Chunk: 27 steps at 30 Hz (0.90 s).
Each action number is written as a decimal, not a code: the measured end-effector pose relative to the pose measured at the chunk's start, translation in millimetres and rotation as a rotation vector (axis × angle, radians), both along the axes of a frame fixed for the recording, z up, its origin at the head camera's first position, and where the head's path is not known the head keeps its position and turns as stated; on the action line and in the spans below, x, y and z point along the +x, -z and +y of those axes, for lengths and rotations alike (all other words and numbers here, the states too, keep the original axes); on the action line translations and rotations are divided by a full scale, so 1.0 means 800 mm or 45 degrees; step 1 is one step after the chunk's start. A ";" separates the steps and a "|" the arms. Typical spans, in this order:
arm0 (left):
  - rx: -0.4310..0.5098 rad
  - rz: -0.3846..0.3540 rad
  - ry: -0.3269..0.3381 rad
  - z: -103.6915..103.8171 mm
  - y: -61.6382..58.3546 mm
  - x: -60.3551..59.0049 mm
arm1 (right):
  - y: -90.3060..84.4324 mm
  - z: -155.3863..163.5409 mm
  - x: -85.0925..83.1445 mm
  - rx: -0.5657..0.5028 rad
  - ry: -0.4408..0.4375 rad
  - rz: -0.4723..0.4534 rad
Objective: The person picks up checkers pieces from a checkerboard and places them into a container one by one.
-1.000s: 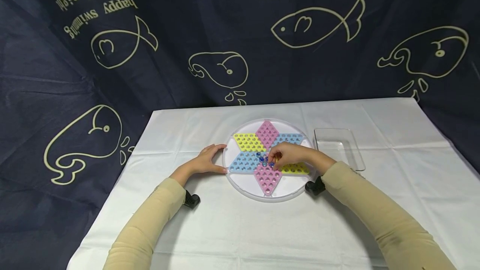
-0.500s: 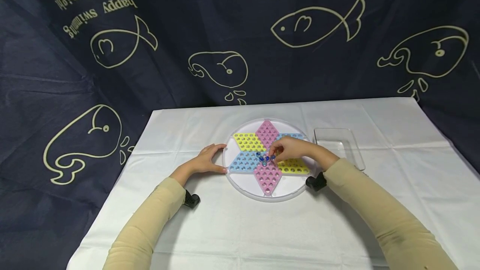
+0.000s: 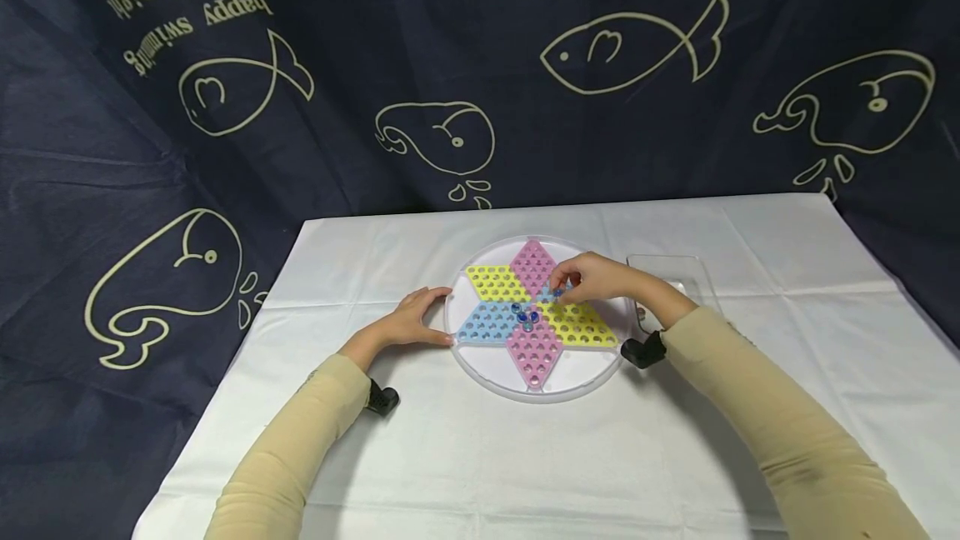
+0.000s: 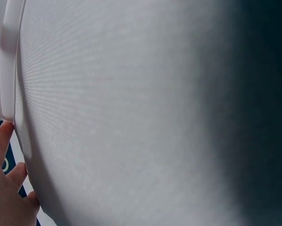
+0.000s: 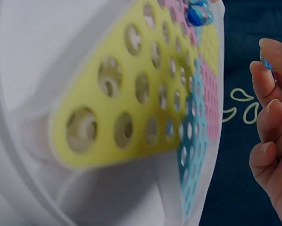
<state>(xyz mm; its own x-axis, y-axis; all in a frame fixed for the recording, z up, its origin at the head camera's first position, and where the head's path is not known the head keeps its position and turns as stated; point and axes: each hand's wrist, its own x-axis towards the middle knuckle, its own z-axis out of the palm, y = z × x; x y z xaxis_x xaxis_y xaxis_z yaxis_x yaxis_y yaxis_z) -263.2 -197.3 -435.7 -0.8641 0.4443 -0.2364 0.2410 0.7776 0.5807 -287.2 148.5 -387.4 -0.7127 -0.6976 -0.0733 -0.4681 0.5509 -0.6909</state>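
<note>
Right hand (image 3: 592, 280) pinches marble (image 3: 557, 293) above board (image 3: 534, 317).

In the left wrist view the left hand (image 4: 2, 188) is cut off at the lower left corner, and the board's rim (image 4: 9, 61) fills the frame as a pale blur. In the right wrist view the right hand (image 5: 273, 122) runs off the right edge, its fingertips hiding most of what seems a blue marble (image 5: 267, 63). In the head view the clear tray (image 3: 678, 273), right of centre, is partly hidden behind the right wrist.
</note>
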 end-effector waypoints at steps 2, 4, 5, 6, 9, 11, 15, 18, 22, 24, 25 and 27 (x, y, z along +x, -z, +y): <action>0.004 0.004 0.002 0.000 0.000 -0.001 | -0.002 0.005 -0.001 -0.005 0.017 0.003; 0.003 0.005 0.004 0.000 0.001 -0.001 | -0.004 0.010 -0.003 -0.015 0.027 0.008; 0.002 0.007 0.005 0.000 0.001 -0.001 | -0.006 0.012 -0.003 -0.018 0.033 0.014; 0.002 0.007 0.005 0.000 0.001 -0.001 | -0.007 0.013 -0.003 -0.024 0.041 0.013; 0.003 0.009 0.006 -0.001 0.002 -0.001 | -0.013 0.019 -0.003 -0.034 0.073 0.006; 0.002 0.007 0.004 -0.001 0.002 -0.001 | -0.015 0.023 -0.003 -0.033 0.110 -0.003; 0.002 0.001 0.001 -0.001 0.002 -0.001 | -0.020 0.032 -0.003 -0.032 0.172 0.013; 0.004 0.002 0.004 -0.001 0.002 -0.003 | -0.024 0.040 -0.003 -0.038 0.206 0.037; 0.005 0.004 0.005 -0.001 0.002 -0.002 | -0.027 0.053 -0.003 -0.042 0.246 0.046; 0.005 0.005 0.004 -0.001 0.001 -0.001 | -0.028 0.058 -0.002 -0.045 0.263 0.047; 0.005 0.004 0.003 -0.001 0.001 -0.001 | -0.030 0.061 -0.002 -0.049 0.269 0.052; 0.006 0.005 0.004 -0.001 0.001 -0.001 | -0.032 0.067 0.001 -0.053 0.284 0.055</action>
<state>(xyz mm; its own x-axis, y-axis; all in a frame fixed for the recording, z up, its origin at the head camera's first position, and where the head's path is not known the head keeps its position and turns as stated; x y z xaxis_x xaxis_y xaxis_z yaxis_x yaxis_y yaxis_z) -263.7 -197.8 -436.3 -0.8638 0.4479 -0.2307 0.2454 0.7740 0.5837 -286.6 201.9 -361.8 -0.8514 -0.5243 -0.0140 -0.3675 0.6153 -0.6974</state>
